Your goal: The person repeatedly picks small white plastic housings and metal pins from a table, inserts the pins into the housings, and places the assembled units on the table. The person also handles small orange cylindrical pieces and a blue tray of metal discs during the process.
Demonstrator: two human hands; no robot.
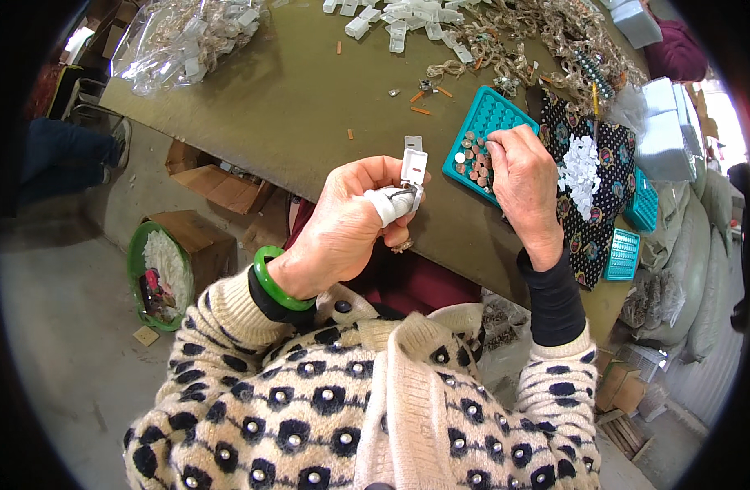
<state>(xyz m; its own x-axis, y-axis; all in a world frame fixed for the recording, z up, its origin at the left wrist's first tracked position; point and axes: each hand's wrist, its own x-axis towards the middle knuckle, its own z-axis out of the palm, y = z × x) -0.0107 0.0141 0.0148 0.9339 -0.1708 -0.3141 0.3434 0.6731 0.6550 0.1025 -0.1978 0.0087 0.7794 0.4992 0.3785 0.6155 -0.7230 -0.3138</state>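
Note:
My left hand (330, 224) is closed around a small white plastic case (414, 166), whose lid stands flipped up. A white wrap covers the thumb of that hand. At the right, my right hand (527, 188) is over a teal tray (479, 102) with round pockets, its fingers pinched together. Whatever lies between those fingertips cannot be made out. Several small copper-coloured discs (478, 170) are gathered in the tray beside the fingers. Right of that hand, a heap of small white pieces (581, 173) rests on a dark patterned cloth (589, 249).
White plastic cases (398, 34) and tangled beige cords (518, 61) cover the table's far side. A clear bag of cords (197, 45) sits far left. Orange strips (420, 110) lie scattered. Teal racks (622, 255) stand right; a green basket (138, 269) is on the floor.

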